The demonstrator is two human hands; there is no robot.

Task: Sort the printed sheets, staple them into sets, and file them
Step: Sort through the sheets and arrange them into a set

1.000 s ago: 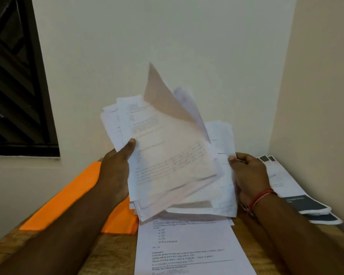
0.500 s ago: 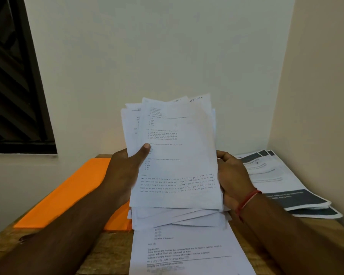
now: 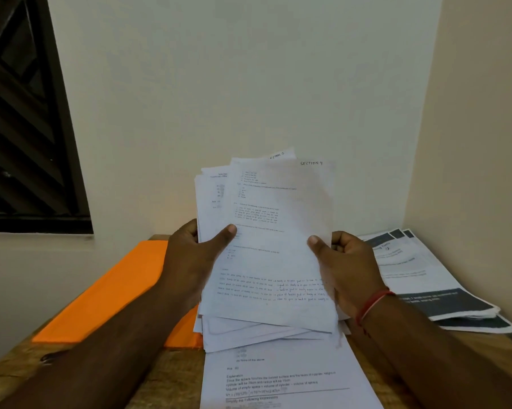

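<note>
Left hand (image 3: 190,261) and right hand (image 3: 349,267) clamp a loose white stack of printed sheets (image 3: 266,261) above a wooden corner table (image 3: 175,385). Flat orange folder (image 3: 110,296) lies left, dark-banded booklets (image 3: 443,302) right.

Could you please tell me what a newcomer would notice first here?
The fanned stack of printed sheets, held up centre frame by the left hand and right hand, its top page headed SECTION 4. Next, the bright orange folder lying on the wooden table at left, and dark-banded leaflets piled at right.
</note>
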